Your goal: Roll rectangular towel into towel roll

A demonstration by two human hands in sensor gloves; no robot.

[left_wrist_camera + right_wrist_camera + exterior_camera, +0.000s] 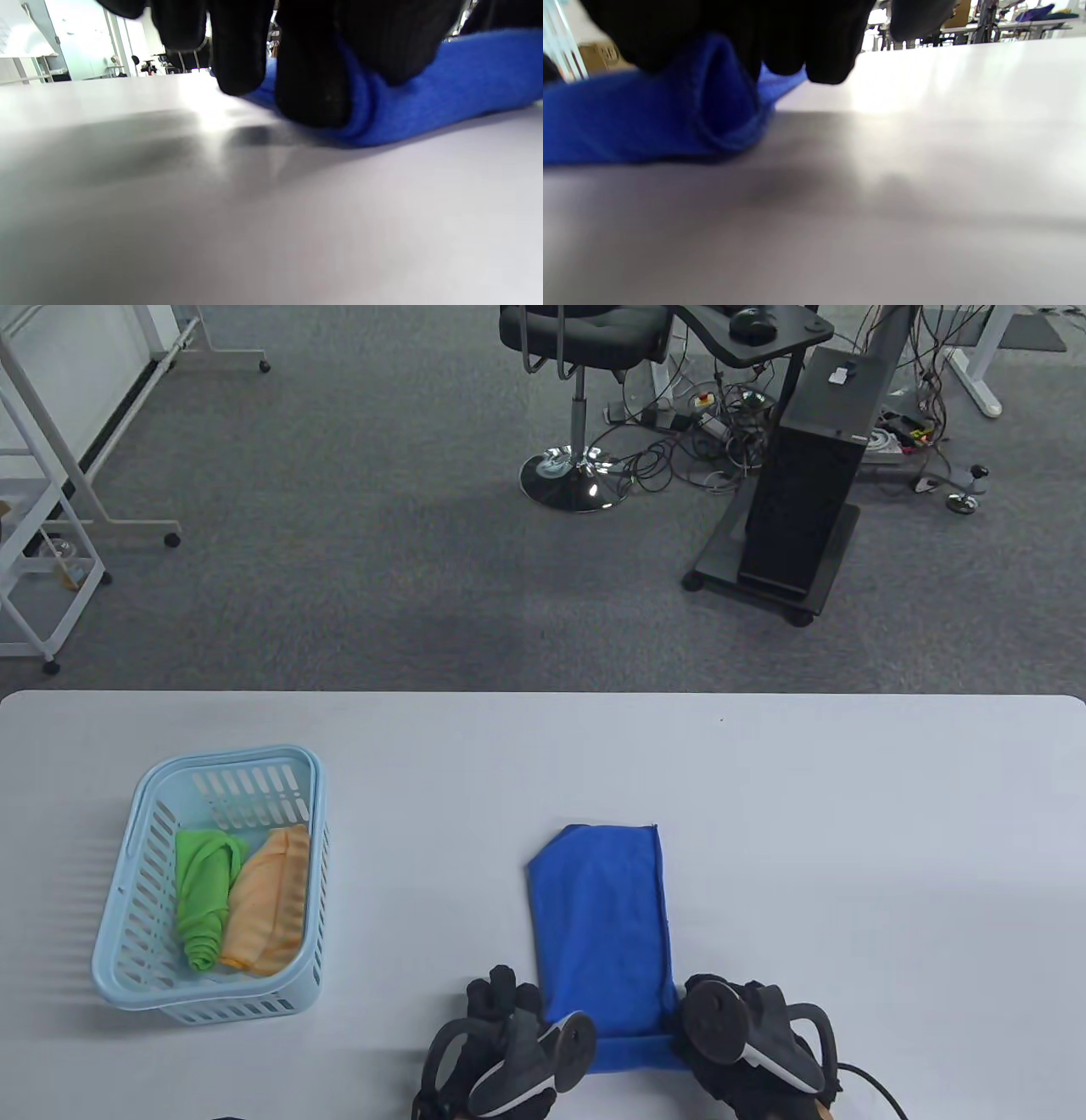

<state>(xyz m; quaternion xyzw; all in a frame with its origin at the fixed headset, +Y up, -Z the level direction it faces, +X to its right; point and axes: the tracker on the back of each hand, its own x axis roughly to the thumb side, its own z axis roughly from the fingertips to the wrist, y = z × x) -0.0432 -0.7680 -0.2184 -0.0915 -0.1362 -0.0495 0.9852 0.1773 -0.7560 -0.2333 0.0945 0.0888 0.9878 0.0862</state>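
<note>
1. One blue towel (602, 925) lay on the white worktop (848, 857) as a long folded strip, its near end turned over into a first low roll, well to the right of the basket (136, 899).
2. The table view showed the left hand (501, 1035) at the left end of that roll and the right hand (747, 1035) at the right end, each with a tracker on its back; the trackers hid the fingers from above.
3. The left wrist view gave what the table view could not: the left hand's gloved fingers (314, 84) curled over the rolled edge, gripping the cloth against the worktop.
4. The right wrist view likewise showed the right hand's fingers (780, 38) curled over the rolled fold, holding it.
5. Only the table view showed the one pale blue basket, at the towel's left, holding two rolled cloths: one green roll (202, 899) and one orange roll (270, 903), side by side and touching.
6. Beyond the worktop, behind the towel, the table view showed one black chair (585, 339) and one black computer tower (806, 483) on grey carpet.
</note>
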